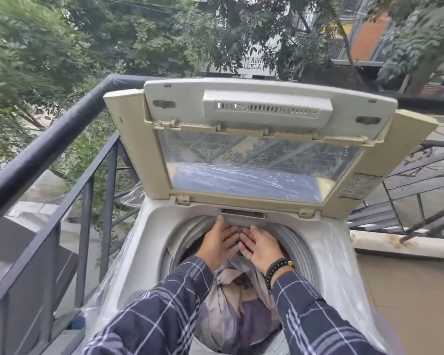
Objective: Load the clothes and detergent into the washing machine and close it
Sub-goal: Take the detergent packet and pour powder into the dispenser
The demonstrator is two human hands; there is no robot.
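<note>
A white top-loading washing machine (154, 226) stands in front of me with its folding lid (254, 155) raised upright. Grey and beige clothes (231, 303) fill the drum below my arms. At the back rim of the opening sits a small grey detergent drawer (244, 218). My left hand (219, 243) and my right hand (260, 245) reach side by side to the underside of that drawer, fingers extended and touching it. Neither hand holds anything that I can see. A beaded bracelet circles my right wrist.
A dark metal balcony railing (62, 134) runs close along the left and behind the machine. Clear plastic sheeting (344, 265) drapes the machine's sides. A low ledge and tiled floor (408, 290) lie to the right. Trees and a building stand beyond.
</note>
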